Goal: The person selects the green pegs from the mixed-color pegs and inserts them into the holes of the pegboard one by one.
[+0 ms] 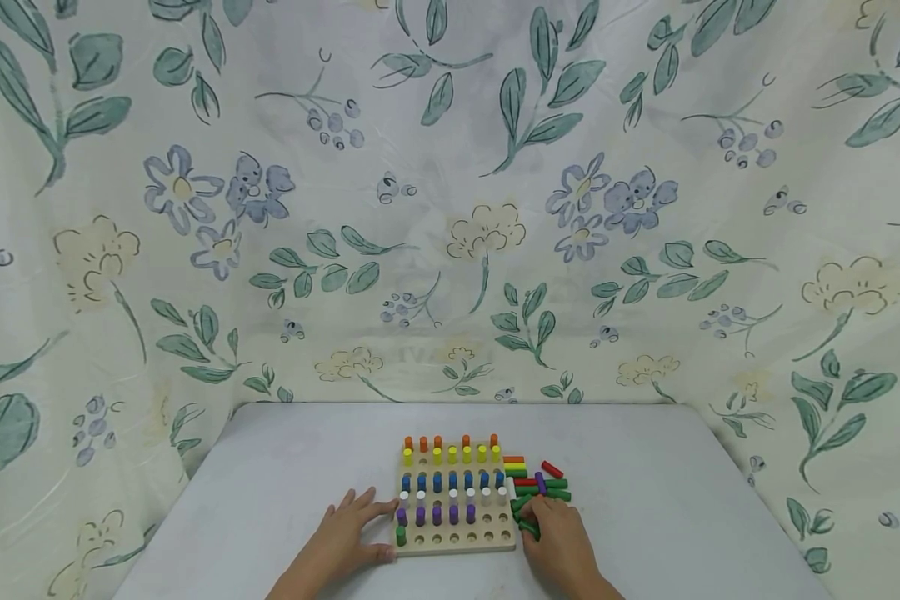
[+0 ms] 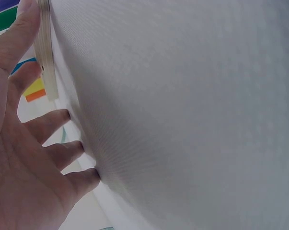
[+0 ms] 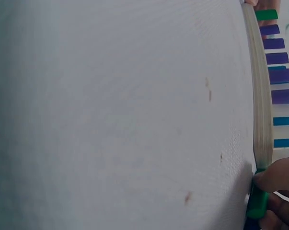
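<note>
A wooden pegboard (image 1: 457, 547) lies on the table with rows of orange, yellow, blue, white and purple pegs. One green peg (image 1: 401, 536) stands at its near left corner, with bare holes to the right along that row. My left hand (image 1: 341, 533) rests at the board's left side, thumb and index finger touching its edge. In the left wrist view the other fingertips (image 2: 95, 175) are spread against the tabletop. By the board's near right corner, my right hand (image 1: 562, 537) pinches a green peg (image 3: 258, 203) between thumb and fingers.
Loose green, red and purple pegs (image 1: 555, 483) lie in a pile right of the board, just beyond my right hand. A red peg (image 1: 552, 469) lies apart from it. Orange and yellow pegs (image 1: 514, 462) lie beside the far right edge. A floral curtain (image 1: 450, 250) hangs behind.
</note>
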The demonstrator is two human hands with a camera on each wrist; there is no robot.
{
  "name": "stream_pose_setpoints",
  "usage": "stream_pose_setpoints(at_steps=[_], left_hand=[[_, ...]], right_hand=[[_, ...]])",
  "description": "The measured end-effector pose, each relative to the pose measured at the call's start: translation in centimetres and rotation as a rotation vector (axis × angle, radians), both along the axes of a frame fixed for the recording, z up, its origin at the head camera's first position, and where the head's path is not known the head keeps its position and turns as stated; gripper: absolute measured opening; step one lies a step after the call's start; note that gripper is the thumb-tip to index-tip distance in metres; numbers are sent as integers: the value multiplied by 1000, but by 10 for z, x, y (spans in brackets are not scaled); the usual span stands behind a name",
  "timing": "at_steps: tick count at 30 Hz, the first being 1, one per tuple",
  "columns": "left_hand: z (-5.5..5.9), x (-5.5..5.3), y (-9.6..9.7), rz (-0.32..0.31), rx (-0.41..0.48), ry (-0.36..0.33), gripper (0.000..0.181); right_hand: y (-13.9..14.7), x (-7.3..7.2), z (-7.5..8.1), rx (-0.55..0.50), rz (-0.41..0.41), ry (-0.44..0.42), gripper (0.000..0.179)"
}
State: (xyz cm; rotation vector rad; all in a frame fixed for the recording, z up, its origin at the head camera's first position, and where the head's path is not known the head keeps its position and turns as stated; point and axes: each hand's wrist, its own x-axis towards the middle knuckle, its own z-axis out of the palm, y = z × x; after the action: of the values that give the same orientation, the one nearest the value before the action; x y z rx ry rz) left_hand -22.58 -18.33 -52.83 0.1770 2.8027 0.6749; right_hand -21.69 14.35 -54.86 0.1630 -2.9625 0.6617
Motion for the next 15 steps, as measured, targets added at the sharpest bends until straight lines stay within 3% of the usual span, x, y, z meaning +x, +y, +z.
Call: stream_pose_setpoints(at_steps=[8, 15], left_hand=[[0, 0, 1, 8, 1, -10, 79], [-1, 0, -1, 1, 5, 3, 79]], right_hand=[[0, -2, 0, -71, -42, -48, 20], [-1, -1, 0, -65, -51, -10, 19]])
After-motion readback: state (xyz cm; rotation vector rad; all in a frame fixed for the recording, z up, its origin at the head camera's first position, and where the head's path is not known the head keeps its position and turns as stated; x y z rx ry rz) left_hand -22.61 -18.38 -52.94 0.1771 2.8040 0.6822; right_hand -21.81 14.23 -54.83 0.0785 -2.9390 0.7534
